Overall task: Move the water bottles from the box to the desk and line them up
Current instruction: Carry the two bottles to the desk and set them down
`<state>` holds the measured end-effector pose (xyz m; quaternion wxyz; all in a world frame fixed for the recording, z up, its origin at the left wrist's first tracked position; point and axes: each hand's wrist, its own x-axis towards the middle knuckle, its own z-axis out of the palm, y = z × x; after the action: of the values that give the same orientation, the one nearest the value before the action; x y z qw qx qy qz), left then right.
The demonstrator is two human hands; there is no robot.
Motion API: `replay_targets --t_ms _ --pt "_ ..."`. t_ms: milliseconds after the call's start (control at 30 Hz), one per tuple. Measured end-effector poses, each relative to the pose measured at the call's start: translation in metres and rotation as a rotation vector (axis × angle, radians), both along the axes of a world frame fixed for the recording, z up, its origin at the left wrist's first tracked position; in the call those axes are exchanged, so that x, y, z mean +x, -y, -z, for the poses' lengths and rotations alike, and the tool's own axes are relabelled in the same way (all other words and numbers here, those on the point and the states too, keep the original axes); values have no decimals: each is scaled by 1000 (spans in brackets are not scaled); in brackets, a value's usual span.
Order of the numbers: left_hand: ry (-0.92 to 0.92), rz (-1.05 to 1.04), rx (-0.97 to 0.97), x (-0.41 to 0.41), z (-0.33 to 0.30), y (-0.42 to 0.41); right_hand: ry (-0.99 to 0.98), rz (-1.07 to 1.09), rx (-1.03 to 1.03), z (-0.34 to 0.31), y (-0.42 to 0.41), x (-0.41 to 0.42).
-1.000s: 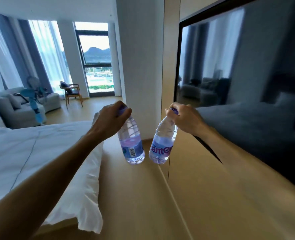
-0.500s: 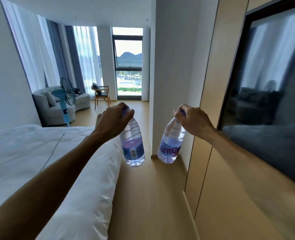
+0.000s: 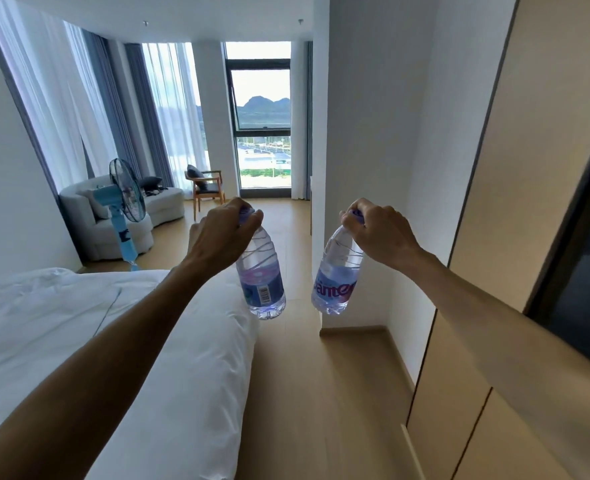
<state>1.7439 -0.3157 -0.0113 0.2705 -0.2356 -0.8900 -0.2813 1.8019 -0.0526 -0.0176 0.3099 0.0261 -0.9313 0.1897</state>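
I carry two clear water bottles with purple caps and blue-purple labels, both hanging in the air over the wooden floor. My left hand (image 3: 222, 233) grips the cap end of the left bottle (image 3: 260, 282), whose barcode faces me. My right hand (image 3: 378, 232) grips the cap end of the right bottle (image 3: 336, 282), which tilts slightly left at the bottom. The bottles hang about a hand's width apart. Neither the box nor the desk is in sight.
A white bed (image 3: 78, 341) fills the left. On the right stands a wooden cabinet wall (image 3: 494, 306) with a dark screen (image 3: 584, 271). A white wall column (image 3: 362, 133) stands ahead right. Beyond are a blue fan (image 3: 125, 209), a sofa (image 3: 89, 216), a chair (image 3: 206, 188) and a window.
The view has swung left and advanced along the passage between bed and cabinet wall. The dark screen has slid to the right edge. Both hands keep holding their bottles, now slightly further apart.
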Motion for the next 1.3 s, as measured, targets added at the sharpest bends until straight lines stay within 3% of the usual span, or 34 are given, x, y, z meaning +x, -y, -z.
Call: replay_targets --t_ms 733,1300 --pt "-121 -82 -37 -440 -23 -56 -50 -61 33 -20 -43 -479" --pt "-111 15 4 -827 -14 -74 -31 -4 9 -19 -55 -840"
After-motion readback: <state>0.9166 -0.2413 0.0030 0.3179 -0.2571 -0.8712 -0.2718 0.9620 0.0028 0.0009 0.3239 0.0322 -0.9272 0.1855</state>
